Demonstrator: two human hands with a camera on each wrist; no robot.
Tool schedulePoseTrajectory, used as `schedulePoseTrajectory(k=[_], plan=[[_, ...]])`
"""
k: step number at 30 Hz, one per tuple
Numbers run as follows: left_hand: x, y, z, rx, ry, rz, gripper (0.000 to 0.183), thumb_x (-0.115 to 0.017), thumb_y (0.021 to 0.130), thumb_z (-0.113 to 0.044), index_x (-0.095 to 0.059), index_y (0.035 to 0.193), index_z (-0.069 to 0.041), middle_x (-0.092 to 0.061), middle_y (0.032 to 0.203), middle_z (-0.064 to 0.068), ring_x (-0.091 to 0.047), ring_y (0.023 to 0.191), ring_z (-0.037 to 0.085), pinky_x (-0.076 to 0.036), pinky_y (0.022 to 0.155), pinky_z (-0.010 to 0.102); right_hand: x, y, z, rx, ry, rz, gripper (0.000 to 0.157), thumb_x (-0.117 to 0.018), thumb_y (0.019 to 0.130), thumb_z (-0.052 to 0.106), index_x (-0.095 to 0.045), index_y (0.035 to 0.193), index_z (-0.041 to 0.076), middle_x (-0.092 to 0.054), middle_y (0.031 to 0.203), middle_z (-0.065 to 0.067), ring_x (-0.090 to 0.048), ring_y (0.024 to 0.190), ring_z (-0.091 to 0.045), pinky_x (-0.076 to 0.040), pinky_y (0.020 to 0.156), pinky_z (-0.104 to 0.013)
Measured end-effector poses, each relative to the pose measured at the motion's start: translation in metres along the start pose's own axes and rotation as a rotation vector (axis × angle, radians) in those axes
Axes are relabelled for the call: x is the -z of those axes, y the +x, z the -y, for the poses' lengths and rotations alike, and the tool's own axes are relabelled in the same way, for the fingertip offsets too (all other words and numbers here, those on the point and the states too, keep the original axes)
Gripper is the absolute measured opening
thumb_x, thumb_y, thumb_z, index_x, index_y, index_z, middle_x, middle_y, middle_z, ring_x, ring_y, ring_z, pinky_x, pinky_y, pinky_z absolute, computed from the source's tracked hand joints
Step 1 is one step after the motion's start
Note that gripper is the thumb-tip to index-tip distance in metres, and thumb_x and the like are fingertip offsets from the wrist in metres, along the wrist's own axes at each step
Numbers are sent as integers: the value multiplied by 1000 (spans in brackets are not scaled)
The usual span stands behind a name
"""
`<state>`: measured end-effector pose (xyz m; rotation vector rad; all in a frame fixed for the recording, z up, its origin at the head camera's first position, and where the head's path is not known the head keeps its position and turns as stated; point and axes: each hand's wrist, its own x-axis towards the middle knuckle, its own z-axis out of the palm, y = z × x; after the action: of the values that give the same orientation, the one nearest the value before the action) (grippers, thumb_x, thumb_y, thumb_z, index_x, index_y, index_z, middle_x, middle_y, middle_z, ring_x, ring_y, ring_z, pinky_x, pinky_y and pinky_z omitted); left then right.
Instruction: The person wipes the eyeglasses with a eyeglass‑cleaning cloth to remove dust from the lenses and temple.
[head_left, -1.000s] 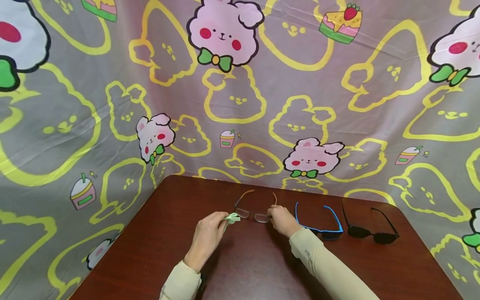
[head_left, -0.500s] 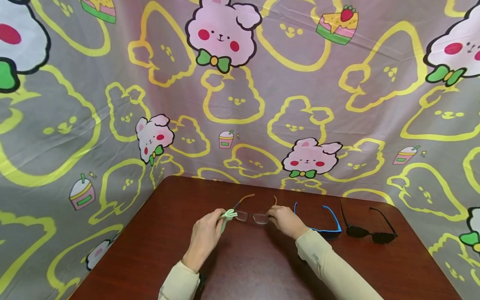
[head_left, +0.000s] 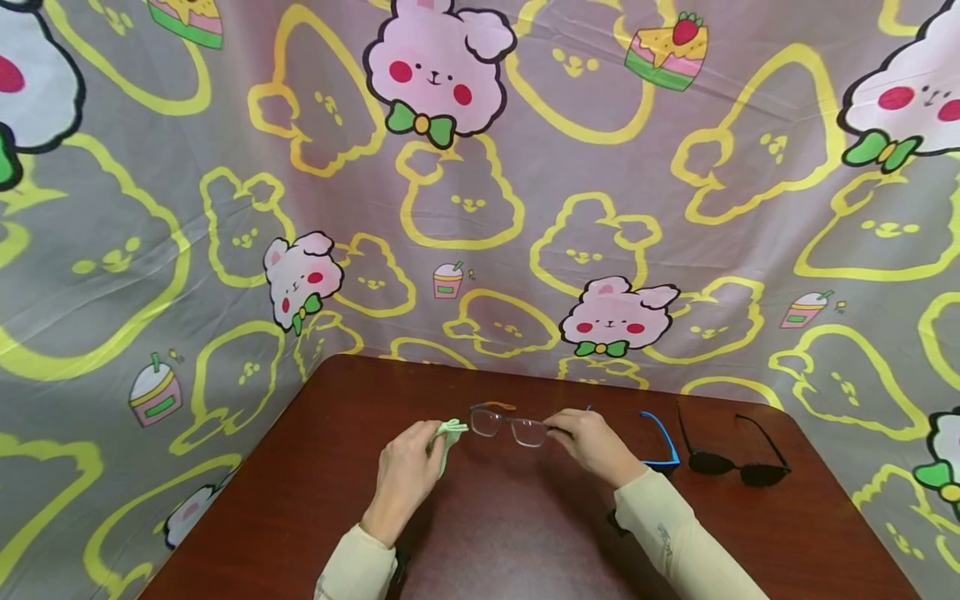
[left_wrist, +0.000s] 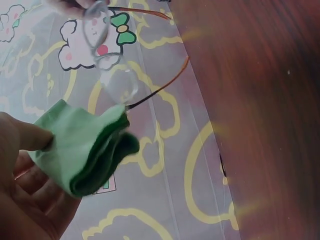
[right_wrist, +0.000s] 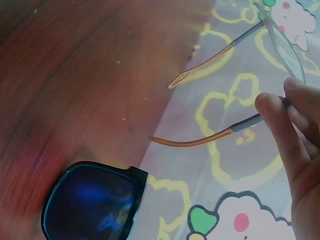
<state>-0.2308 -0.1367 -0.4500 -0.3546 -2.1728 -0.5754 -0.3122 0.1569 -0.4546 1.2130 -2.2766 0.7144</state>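
Note:
My right hand pinches a pair of clear eyeglasses near the hinge of one temple. In the right wrist view the thumb and fingers close on that hinge, and both orange-tipped temples stand unfolded. A folded light green cloth is pinched between the thumb and fingers of my left hand. The cloth lies just left of the lenses in the head view. In the left wrist view it overlaps the near lens edge; whether they touch I cannot tell.
Blue-framed sunglasses lie right of the eyeglasses, partly hidden by my right hand. Black sunglasses rest further right with temples unfolded. The brown table ends at a patterned cloth backdrop behind and at both sides.
My right hand has taken hold of the eyeglasses and raised them off the table, lenses tipping up towards me. My left hand has shifted slightly left with the green cloth.

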Motion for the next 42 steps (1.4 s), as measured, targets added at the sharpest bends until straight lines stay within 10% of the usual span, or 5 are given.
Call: schedulePoseTrajectory(k=[14,42], plan=[[1,0,-1,76,59,-28,9,-67,81,-13,-67,89,-12,-61,58,4,-58,48,29,-40,40,39,31,-14,15,-58,178,-42,24,-72,77,-6,-72,98,5,-68,86,0,-52,60,-1,-42,51,-14],[-3,8,-39,60,-36,-25,9,-68,80,-13,-73,86,-18,-68,66,-2,-62,52,22,-44,44,37,82,-48,52,-42,330,-89,28,-70,73,-14,-71,94,3,-69,85,-6,-63,66,-10,-49,59,-15]])
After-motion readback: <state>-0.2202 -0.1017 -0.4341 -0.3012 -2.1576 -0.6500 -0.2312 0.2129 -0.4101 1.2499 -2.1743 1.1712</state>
